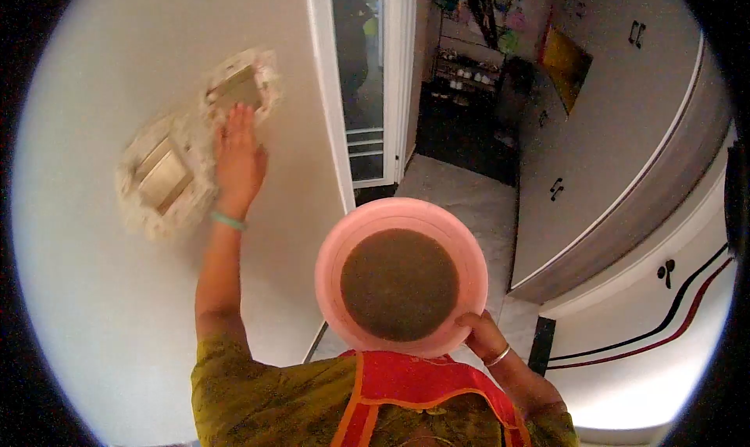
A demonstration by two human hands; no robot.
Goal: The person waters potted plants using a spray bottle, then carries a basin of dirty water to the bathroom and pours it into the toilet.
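Note:
My left hand [240, 166] reaches up to the wall, its fingers stretched out flat at the lower edge of the upper switch plate [238, 90]. A rough whitish patch surrounds that plate. Lower and to the left, a second switch plate [163, 175] sits inside another whitish patch. With my right hand [482, 336] I grip the lower right rim of a pink basin [330, 279], thumb over the edge. Murky brownish water [400, 284] fills the middle of the basin, which is held in front of my chest.
A white-framed glass door [363, 95] stands beyond the wall's edge. Farther back are a shoe rack [469, 76] and hanging items. Cabinets with dark handles [609, 134] line the right side, above a pale tiled floor [461, 205].

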